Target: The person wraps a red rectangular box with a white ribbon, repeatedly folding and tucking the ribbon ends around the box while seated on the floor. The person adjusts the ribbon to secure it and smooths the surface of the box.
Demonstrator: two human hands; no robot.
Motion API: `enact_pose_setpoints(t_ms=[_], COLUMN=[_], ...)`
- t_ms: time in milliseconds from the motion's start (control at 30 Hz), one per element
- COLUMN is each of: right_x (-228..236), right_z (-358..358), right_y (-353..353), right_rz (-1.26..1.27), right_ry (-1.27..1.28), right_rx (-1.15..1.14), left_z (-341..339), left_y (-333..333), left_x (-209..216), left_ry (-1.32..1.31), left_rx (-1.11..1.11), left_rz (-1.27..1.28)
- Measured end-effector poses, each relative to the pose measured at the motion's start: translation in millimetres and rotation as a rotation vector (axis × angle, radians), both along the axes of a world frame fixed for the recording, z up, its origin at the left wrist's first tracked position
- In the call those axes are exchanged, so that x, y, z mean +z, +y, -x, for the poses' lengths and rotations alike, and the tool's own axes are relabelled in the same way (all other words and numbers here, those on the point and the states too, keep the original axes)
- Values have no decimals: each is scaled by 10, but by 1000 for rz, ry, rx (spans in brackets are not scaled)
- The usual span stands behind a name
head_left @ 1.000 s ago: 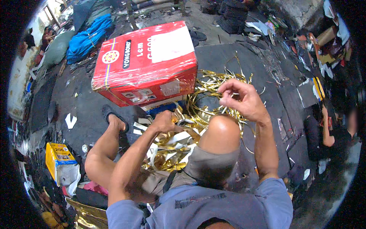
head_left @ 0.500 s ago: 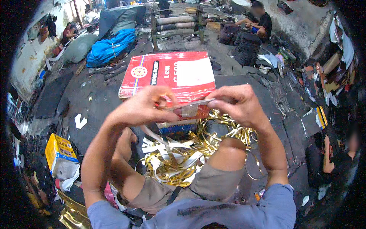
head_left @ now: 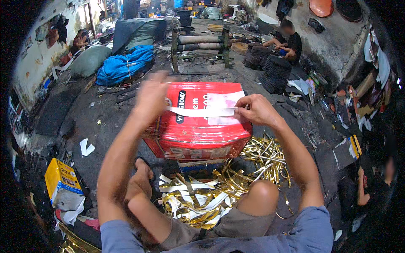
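A narrow white strip (head_left: 200,112) lies stretched across the top of a red carton (head_left: 198,137) in front of me. My right hand (head_left: 258,110) is closed, pinching the strip's right end between thumb and fingers. At the strip's left end is my left hand (head_left: 151,96), over the carton's left side. Motion smears its fingers, so their grip does not show. Between my knees lies a heap of gold and white strips (head_left: 198,196). More thin gold strips (head_left: 268,160) curl beside the carton's right side.
Under the red carton sits a blue-and-white box (head_left: 200,165). A yellow-and-blue box (head_left: 64,183) stands at my left. Farther off are a blue tarp bundle (head_left: 126,65), a low rack (head_left: 200,47), dark stacks (head_left: 274,71) and a seated person (head_left: 291,42). Another person's arm (head_left: 362,187) shows at right.
The strip has gone from being held above the carton's near edge to lying across its top. My left hand has moved up and left, my right slightly outward. The view has tilted up.
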State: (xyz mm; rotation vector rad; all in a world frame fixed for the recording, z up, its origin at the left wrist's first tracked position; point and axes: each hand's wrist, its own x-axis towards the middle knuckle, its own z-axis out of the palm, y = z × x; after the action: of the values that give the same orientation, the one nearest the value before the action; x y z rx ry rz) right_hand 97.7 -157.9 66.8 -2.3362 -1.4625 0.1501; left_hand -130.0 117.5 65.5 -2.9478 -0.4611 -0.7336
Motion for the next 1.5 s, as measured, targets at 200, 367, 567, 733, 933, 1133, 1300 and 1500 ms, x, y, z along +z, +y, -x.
enact_pose_setpoints(t_ms=[200, 367, 567, 733, 933, 1133, 1300, 1500], right_x=[-27, -120, -182, -170, -204, -555, -698, -619], right_z=[152, 171, 141, 128, -8, -12, 89, 89], right_y=[-21, -128, -255, -264, -263, -182, -5, -24], right_rz=[-155, -254, -299, -262, -349, -526, -723, -700], right_ry=[40, -188, -375, -324, -66, 119, 716, 675], right_rx=[-71, -5, 128, 185, 61, -116, -211, -247], left_z=[-996, -996, -1004, -930, -1035, -1054, -1097, -1204], left_y=[-1092, -1164, -1204, -1133, -1162, -1178, -1118, -956], left_x=[-570, -658, -698, -672, -665, -708, -725, -458], left_ry=[-258, -351, -365, -320, -333, -354, -341, -164], left_rx=[-531, -508, -539, -527, -530, -489, -464, -551], left_rz=[891, 849, 729, 848, 935, 917, 908, 738])
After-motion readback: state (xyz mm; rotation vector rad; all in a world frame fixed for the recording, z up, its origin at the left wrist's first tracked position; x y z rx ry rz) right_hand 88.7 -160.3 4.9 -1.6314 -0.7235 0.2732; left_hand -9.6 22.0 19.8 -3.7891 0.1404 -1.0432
